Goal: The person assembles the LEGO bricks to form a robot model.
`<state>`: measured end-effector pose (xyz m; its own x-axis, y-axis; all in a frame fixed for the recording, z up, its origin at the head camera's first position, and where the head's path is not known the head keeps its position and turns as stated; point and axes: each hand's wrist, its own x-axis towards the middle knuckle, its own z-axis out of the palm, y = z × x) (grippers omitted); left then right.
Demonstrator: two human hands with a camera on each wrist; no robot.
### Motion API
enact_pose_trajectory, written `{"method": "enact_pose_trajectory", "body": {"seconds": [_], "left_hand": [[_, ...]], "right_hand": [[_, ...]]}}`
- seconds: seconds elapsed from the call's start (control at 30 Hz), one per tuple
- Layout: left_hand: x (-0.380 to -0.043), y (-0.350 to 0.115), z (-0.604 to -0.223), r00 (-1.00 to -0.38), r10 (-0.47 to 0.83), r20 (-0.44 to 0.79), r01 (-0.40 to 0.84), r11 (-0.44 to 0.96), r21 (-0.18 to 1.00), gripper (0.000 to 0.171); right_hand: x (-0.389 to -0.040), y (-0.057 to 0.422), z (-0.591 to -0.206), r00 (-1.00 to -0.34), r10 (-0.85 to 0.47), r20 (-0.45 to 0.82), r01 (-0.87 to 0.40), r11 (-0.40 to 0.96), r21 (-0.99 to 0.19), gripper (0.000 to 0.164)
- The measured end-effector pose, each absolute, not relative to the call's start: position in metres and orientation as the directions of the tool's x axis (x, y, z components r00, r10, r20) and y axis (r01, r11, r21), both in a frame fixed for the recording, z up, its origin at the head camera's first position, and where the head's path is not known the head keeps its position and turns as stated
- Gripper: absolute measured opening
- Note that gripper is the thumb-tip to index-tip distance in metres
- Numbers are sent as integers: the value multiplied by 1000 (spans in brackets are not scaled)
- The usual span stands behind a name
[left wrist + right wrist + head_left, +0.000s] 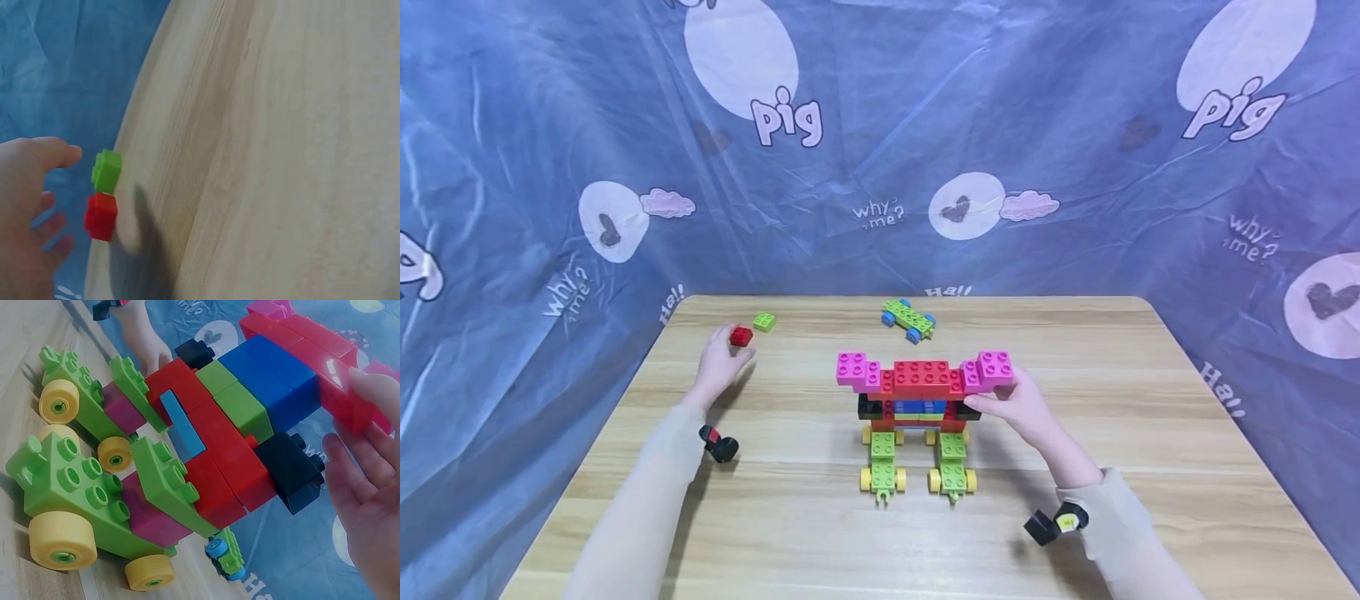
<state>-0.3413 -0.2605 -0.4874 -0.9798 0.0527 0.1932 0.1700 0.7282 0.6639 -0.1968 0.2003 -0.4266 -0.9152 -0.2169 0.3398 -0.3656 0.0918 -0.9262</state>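
A figure of toy building blocks (921,379) stands on yellow-wheeled green bases, with a red bar and pink ends across its top. My right hand (1021,408) grips the right end of that bar; in the right wrist view, the thumb (375,387) lies on the red block and the fingers curl below. A black block (290,472) juts out beside those fingers. Over at the left, my left hand (721,367) reaches toward a red brick (741,336), thumb and fingers apart with nothing between them. Just beyond sits a light green brick (764,322).
A green wheeled base (910,318) with blue wheels stands near the back edge of the wooden table (797,533). Blue printed cloth (865,125) hangs behind and along both sides. Each wrist carries a small black camera.
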Motion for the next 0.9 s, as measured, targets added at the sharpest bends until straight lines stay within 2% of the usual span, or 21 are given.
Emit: {"method": "enact_pose_trajectory", "body": {"seconds": [0.1, 0.3, 0.57, 0.9], "left_hand": [[-348, -262, -492, -978, 54, 201, 175, 738, 652, 65], [-360, -263, -500, -984, 124, 128, 178, 741, 648, 74], [-371, -271, -504, -970, 135, 204, 233, 763, 602, 60], [-372, -278, -504, -974, 188, 128, 227, 807, 545, 53]], "right_hand": [[-197, 201, -427, -917, -212, 338, -363, 90, -928, 54], [-197, 202, -429, -918, -202, 341, -366, 100, -925, 55], [-196, 201, -427, -923, -210, 323, -350, 107, -930, 53], [-195, 200, -426, -930, -207, 302, -333, 133, -934, 49]]}}
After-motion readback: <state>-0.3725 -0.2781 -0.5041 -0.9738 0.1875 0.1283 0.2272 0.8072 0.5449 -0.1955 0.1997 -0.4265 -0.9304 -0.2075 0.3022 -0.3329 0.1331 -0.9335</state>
